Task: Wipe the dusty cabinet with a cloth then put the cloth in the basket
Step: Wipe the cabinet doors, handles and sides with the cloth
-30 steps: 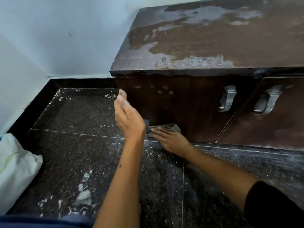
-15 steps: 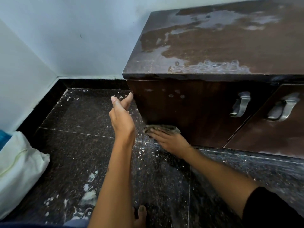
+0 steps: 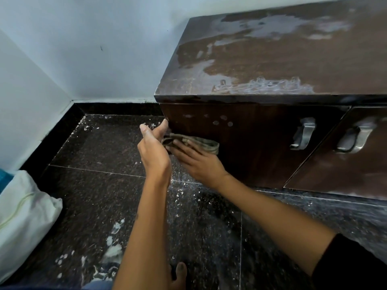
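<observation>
A dark brown cabinet (image 3: pixel 272 65) fills the upper right, its top smeared with pale dust and wipe marks. My right hand (image 3: pixel 199 160) presses a folded, dirty greenish cloth (image 3: pixel 206 143) flat against the cabinet's left door (image 3: pixel 251 139), fingers straight. My left hand (image 3: pixel 154 147) is held up just left of the cloth at the cabinet's front left corner, fingers straight, a fingertip near the corner edge. It holds nothing. No basket is in view.
White dust flecks and smears lie on the dark speckled floor (image 3: pixel 100 147). A pale stuffed bag (image 3: pixel 23 214) sits at the left edge. Two metal handles (image 3: pixel 303 132) (image 3: pixel 354 139) stick out of the doors; the right door stands ajar. My foot (image 3: pixel 180 273) shows at the bottom.
My right hand has slid the cloth up the door from near the floor. My left hand rose with it and closed in on the cabinet corner. The view shifted left.
</observation>
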